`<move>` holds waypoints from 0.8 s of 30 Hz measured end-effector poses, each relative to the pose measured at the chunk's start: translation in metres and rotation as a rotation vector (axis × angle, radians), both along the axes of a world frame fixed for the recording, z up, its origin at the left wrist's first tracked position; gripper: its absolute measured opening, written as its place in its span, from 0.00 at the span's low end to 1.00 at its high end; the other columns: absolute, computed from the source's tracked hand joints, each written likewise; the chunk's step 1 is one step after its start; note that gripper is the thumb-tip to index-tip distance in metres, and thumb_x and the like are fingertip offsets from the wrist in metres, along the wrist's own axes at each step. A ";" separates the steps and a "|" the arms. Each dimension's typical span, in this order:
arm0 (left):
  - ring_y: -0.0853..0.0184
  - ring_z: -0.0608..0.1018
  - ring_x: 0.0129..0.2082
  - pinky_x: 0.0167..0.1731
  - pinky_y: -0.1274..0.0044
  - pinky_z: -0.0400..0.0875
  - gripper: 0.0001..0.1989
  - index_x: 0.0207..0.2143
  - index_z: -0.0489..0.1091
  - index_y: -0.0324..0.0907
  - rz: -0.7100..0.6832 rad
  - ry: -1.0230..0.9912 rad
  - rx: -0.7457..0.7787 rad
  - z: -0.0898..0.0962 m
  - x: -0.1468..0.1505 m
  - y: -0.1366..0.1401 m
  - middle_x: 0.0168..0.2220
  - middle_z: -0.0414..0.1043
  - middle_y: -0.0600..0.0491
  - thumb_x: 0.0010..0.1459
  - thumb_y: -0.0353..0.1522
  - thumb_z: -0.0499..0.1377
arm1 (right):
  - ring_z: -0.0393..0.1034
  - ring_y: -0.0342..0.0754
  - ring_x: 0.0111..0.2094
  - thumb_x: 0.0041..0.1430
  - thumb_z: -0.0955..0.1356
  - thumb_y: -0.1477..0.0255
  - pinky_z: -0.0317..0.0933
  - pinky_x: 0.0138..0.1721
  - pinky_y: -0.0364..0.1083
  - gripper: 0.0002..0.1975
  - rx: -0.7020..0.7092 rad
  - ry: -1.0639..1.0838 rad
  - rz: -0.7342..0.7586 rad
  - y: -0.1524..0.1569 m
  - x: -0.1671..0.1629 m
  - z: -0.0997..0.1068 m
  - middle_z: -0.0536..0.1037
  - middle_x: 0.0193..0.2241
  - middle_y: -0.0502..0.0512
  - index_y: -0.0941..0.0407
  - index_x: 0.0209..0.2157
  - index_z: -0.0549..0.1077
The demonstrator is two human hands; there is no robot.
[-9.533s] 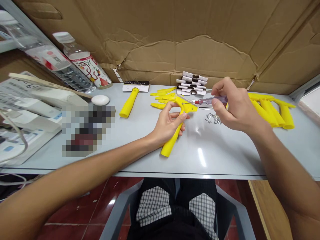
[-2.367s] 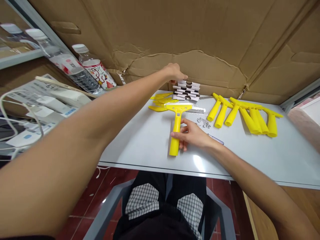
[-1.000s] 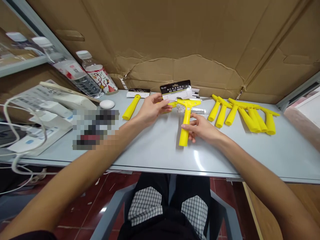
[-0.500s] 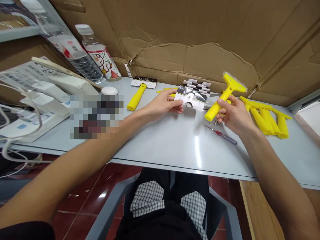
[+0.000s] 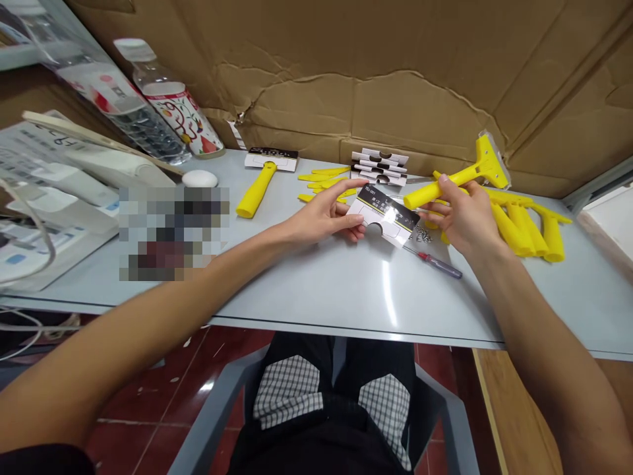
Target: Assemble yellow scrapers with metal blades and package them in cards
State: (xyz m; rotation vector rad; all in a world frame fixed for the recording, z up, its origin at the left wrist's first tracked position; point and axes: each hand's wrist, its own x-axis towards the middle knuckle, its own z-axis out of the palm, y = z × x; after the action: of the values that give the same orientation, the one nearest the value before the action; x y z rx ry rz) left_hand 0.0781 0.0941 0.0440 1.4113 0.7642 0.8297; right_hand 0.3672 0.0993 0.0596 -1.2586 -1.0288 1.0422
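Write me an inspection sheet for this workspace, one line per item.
Surface: glossy pale tabletop.
Job's things: yellow scraper and printed card held up; screwdriver and small metal parts on tabletop; card stack at back; yellow handles at right.
Clutter: two bottles, white oval object and white packets at left; pixelated patch unreadable.
Hands: left hand holds printed card; right hand grips scraper's handle.
Cables: white cable at left.
Surroundings: cardboard behind; grey chair, red floor below.

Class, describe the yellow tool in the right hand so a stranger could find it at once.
On the pale table, look right, to the right hand beside a group of yellow handles. It grips the T-shaped yellow tool, wide head up and to the right. Unlike those handles, it is held aloft.
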 end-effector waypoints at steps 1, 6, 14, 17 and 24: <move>0.58 0.89 0.32 0.34 0.70 0.85 0.50 0.75 0.59 0.44 0.005 -0.003 0.006 0.000 0.001 -0.001 0.33 0.85 0.48 0.55 0.35 0.77 | 0.84 0.55 0.41 0.57 0.78 0.54 0.84 0.40 0.56 0.25 0.000 -0.002 0.022 -0.001 -0.001 0.000 0.81 0.45 0.55 0.47 0.44 0.63; 0.59 0.89 0.32 0.35 0.70 0.86 0.46 0.74 0.60 0.46 0.005 -0.024 0.036 -0.006 0.003 0.000 0.33 0.85 0.50 0.59 0.37 0.75 | 0.84 0.54 0.40 0.57 0.78 0.53 0.84 0.40 0.56 0.26 0.005 0.001 0.063 -0.005 -0.004 0.003 0.81 0.45 0.57 0.48 0.44 0.64; 0.61 0.87 0.31 0.33 0.70 0.85 0.23 0.44 0.72 0.43 0.047 -0.035 0.062 -0.014 0.008 0.001 0.34 0.85 0.47 0.57 0.45 0.76 | 0.84 0.56 0.43 0.55 0.79 0.51 0.83 0.41 0.55 0.27 -0.023 -0.003 0.112 -0.011 -0.013 0.003 0.82 0.43 0.54 0.47 0.43 0.64; 0.61 0.88 0.32 0.35 0.70 0.86 0.22 0.37 0.72 0.42 0.095 -0.037 0.053 -0.011 0.012 -0.005 0.35 0.85 0.45 0.57 0.47 0.76 | 0.84 0.56 0.47 0.54 0.79 0.49 0.82 0.43 0.54 0.28 -0.011 -0.030 0.115 -0.015 -0.019 0.002 0.82 0.43 0.54 0.47 0.43 0.65; 0.58 0.88 0.44 0.49 0.65 0.86 0.23 0.37 0.75 0.40 0.164 -0.183 -0.063 -0.009 0.025 -0.026 0.42 0.86 0.45 0.54 0.45 0.78 | 0.82 0.56 0.46 0.49 0.83 0.49 0.80 0.49 0.57 0.31 0.051 -0.027 0.174 -0.024 -0.030 -0.002 0.82 0.39 0.53 0.49 0.41 0.69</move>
State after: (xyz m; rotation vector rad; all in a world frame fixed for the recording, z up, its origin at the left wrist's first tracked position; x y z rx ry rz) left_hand 0.1031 0.0679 0.0355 1.2099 0.7647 1.0379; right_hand 0.3372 0.0751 0.0572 -1.1595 -1.1950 1.1266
